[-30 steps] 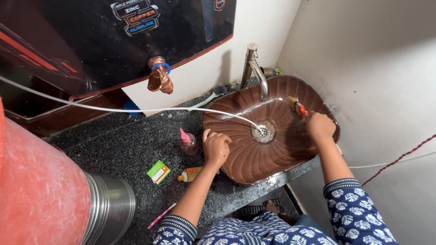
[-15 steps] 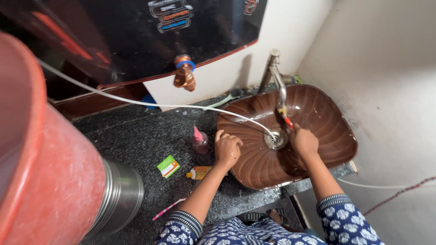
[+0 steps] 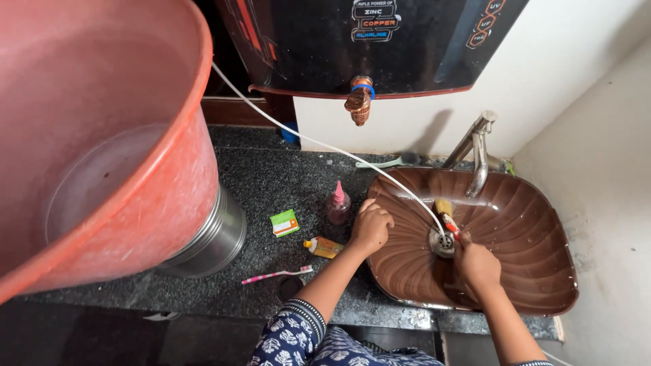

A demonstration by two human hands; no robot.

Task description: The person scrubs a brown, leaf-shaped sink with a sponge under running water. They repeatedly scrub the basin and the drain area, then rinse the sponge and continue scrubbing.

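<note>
The right hand (image 3: 477, 264) is closing its fingers around the handle of a small brush (image 3: 445, 215), gripping it low so that the red stem and yellowish bristle head are sticking out above the knuckles, slanting toward the back of the basin. The head is hovering just beside the metal drain (image 3: 442, 242), under the spout of the single steel tap (image 3: 477, 154); whether the bristles are touching the surface cannot be told. The left hand (image 3: 371, 226) is curling loosely over the near-left rim of the brown ribbed sink (image 3: 536, 237), holding nothing, fingers bent and resting on the edge. One thin white tube (image 3: 325, 146) is running across the counter and down to the drain, passing between the two hands. On the dark speckled counter (image 3: 264, 179) left of the left hand are lying one small bottle with a pink nozzle (image 3: 338, 205), one orange tube (image 3: 323, 247), one green and white packet (image 3: 285, 222) and one pink toothbrush (image 3: 277, 274). Farther left, one large red tub (image 3: 102, 149) is sitting on one steel vessel (image 3: 213, 237). Above, one dark wall-mounted water purifier (image 3: 407, 41) is showing one copper-coloured spigot (image 3: 358, 102).
</note>
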